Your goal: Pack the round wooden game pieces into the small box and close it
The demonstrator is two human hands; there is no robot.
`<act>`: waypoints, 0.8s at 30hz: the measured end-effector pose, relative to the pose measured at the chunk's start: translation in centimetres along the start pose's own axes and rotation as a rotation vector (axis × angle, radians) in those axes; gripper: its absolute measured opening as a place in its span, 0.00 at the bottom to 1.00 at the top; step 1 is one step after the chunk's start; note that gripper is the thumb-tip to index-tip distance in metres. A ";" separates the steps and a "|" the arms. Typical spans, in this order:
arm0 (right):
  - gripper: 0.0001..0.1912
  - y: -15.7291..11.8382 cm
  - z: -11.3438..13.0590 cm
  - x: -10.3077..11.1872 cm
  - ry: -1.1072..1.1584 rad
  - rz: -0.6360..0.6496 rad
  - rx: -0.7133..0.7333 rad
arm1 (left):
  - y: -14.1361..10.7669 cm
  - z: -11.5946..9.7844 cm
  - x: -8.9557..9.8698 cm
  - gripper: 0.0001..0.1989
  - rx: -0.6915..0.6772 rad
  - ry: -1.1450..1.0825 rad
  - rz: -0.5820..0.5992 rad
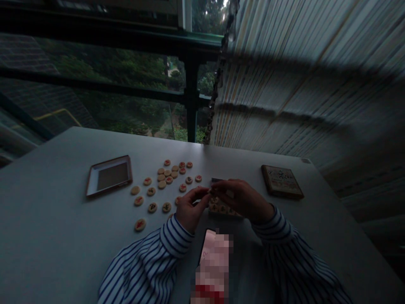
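Observation:
My left hand (191, 207) and my right hand (242, 198) meet at the fingertips, pinched together on a small xiangqi piece (211, 191) that is mostly hidden by the fingers. Right below them lies a shallow box (226, 215) holding several round pieces with dark characters, partly covered by my right hand. To the left, many loose wooden xiangqi pieces are spread on the table, among them a red-marked piece (140, 224) and a black-marked piece (166, 207). Some of them lie blank side up, such as a plain piece (135, 190).
An empty lid-like tray (109, 195) lies at the left of the white table (63, 228). A closed decorated box (282, 181) sits on the right. A phone (207, 245) with a lit screen lies between my forearms. Beyond the far edge are a window and a striped curtain (268, 76).

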State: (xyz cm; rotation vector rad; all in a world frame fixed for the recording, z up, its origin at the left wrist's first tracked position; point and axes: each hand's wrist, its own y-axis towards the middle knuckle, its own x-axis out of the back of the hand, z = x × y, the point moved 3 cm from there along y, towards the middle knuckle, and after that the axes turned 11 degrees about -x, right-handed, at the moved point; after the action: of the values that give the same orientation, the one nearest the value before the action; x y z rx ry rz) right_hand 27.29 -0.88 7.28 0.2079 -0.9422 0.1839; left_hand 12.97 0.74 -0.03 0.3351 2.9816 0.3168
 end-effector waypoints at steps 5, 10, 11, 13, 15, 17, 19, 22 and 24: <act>0.12 -0.1 -0.1 -0.2 0.018 0.027 0.022 | 0.1 -0.2 0.1 0.13 -0.003 0.003 -0.015; 0.11 -0.1 0.4 0.0 -0.024 0.015 0.061 | 0.2 -0.3 0.1 0.14 0.034 -0.017 -0.034; 0.11 -0.1 0.5 0.0 -0.040 0.006 0.071 | 0.2 -0.3 0.1 0.14 0.039 -0.025 -0.036; 0.11 -0.1 0.7 0.1 -0.074 -0.006 0.080 | 0.2 -0.5 0.1 0.14 0.049 -0.032 -0.043; 0.10 -0.1 0.8 0.0 -0.101 -0.007 0.085 | 0.1 -0.6 0.1 0.14 0.061 -0.034 -0.052; 0.09 -0.1 0.7 0.0 -0.121 -0.003 0.089 | 0.1 -0.7 0.1 0.14 0.069 -0.035 -0.055; 0.09 0.0 0.7 -0.1 -0.137 0.005 0.091 | 0.1 -0.6 0.1 0.14 0.067 -0.033 -0.043; 0.09 0.0 0.6 -0.1 -0.164 0.013 0.082 | 0.1 -0.5 0.0 0.13 0.055 -0.015 -0.024; 0.09 0.0 0.7 -0.1 -0.185 0.018 0.071 | 0.1 -0.4 0.1 0.14 0.046 0.005 -0.016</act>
State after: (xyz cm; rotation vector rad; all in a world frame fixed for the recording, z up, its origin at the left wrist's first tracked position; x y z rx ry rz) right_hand 26.69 -1.06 7.60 0.2856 -1.1225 0.2177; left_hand 12.87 0.73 0.35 0.3151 2.9983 0.2480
